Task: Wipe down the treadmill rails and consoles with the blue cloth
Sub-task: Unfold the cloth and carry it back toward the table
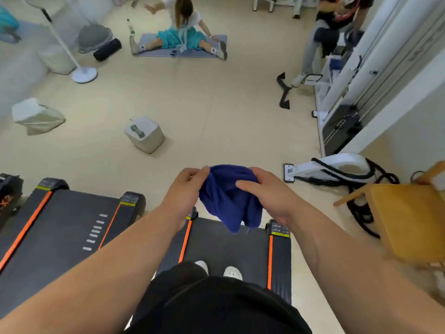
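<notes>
Left hand point(185, 189) and right hand point(269, 196) grip blue cloth point(226, 203) above treadmill point(228, 249).

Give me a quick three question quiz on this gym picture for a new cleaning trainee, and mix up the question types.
1. True or false: the blue cloth lies flat on the treadmill belt.
2. What rests on the white box on the floor? A) a dumbbell B) a bottle C) a phone
3. Fill in: the cloth is held by ___ hands.
Key: 1 false, it hangs above the belt, gripped by the left hand and the right hand. 2 A. 3 both.
</notes>
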